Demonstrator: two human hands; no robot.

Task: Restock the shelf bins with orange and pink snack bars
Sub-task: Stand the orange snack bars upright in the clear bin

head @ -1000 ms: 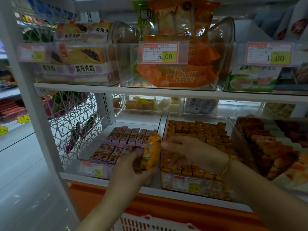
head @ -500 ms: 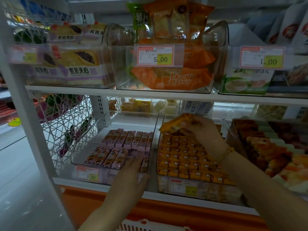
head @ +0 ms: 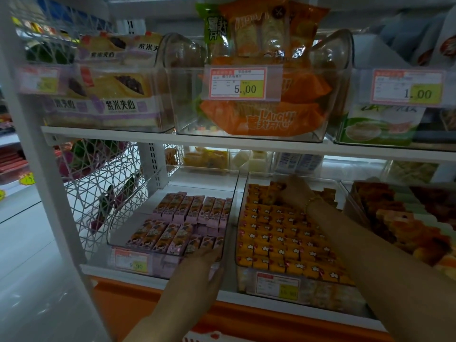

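a: head view, the only one. where's the right hand [head: 294,193]?
b: deep in the orange bin [head: 241,218], over the back rows of orange bars [head: 283,243]. its fingers point away from the camera and the back of the hand hides them, so i cannot tell whether they pinch a bar or hold nothing.
a: why reach so far back?
b: my guess: the rows on the wrist side of those fingers look packed tight, so any room would be out by the fingertips.
a: and the left hand [head: 201,267]?
b: low at the front of the pink bin [head: 110,233]. its fingers [head: 209,255] lie fairly flat over the front rim, with no bar in them. i'd judge it steadies the bin on the shelf [head: 123,275] while the other arm stretches.
a: the pink bars [head: 195,208]?
b: just beyond those fingers, in two rows, with bare bin floor behind. that bin looks the emptier, so it likely needs more.
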